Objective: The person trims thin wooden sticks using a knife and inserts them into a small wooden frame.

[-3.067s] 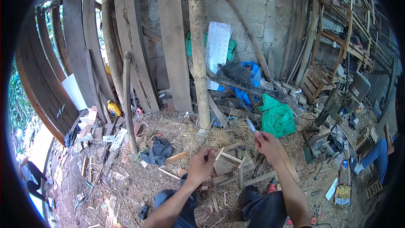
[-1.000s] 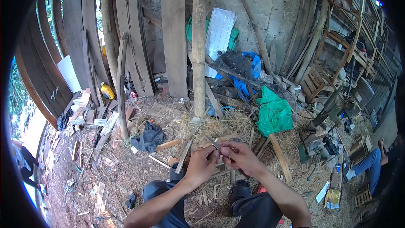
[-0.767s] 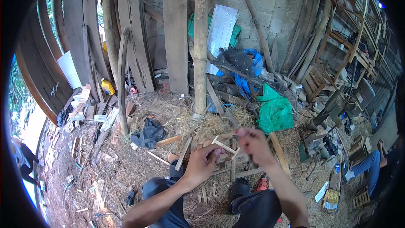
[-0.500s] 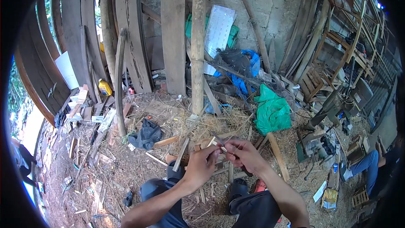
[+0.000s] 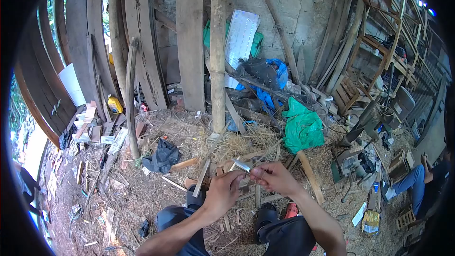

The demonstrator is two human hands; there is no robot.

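My left hand [image 5: 222, 193] is closed in a pinch between my knees, and whatever its fingertips hold is too small and covered to name. Close beside it, my right hand [image 5: 277, 178] grips a knife, whose thin shiny blade [image 5: 242, 165] points up and to the left past the left fingertips. The knife's handle is hidden by the right fingers. The fingertips of both hands nearly meet. Below them is straw-strewn ground with wood strips, and a black plastic bag [image 5: 162, 157] lies to the left.
Wooden offcuts, such as a plank [image 5: 310, 178], litter the ground. A bamboo post [image 5: 218, 66] stands ahead, with a green plastic bag [image 5: 302, 124] to its right. A yellow bottle [image 5: 114, 104] sits at the left. At the far right, another person's leg [image 5: 411, 187] shows.
The blade has turned its bright flat side upward and lies lower between my hands. My right hand has shifted slightly and turned, while my left hand has moved slightly down and left.
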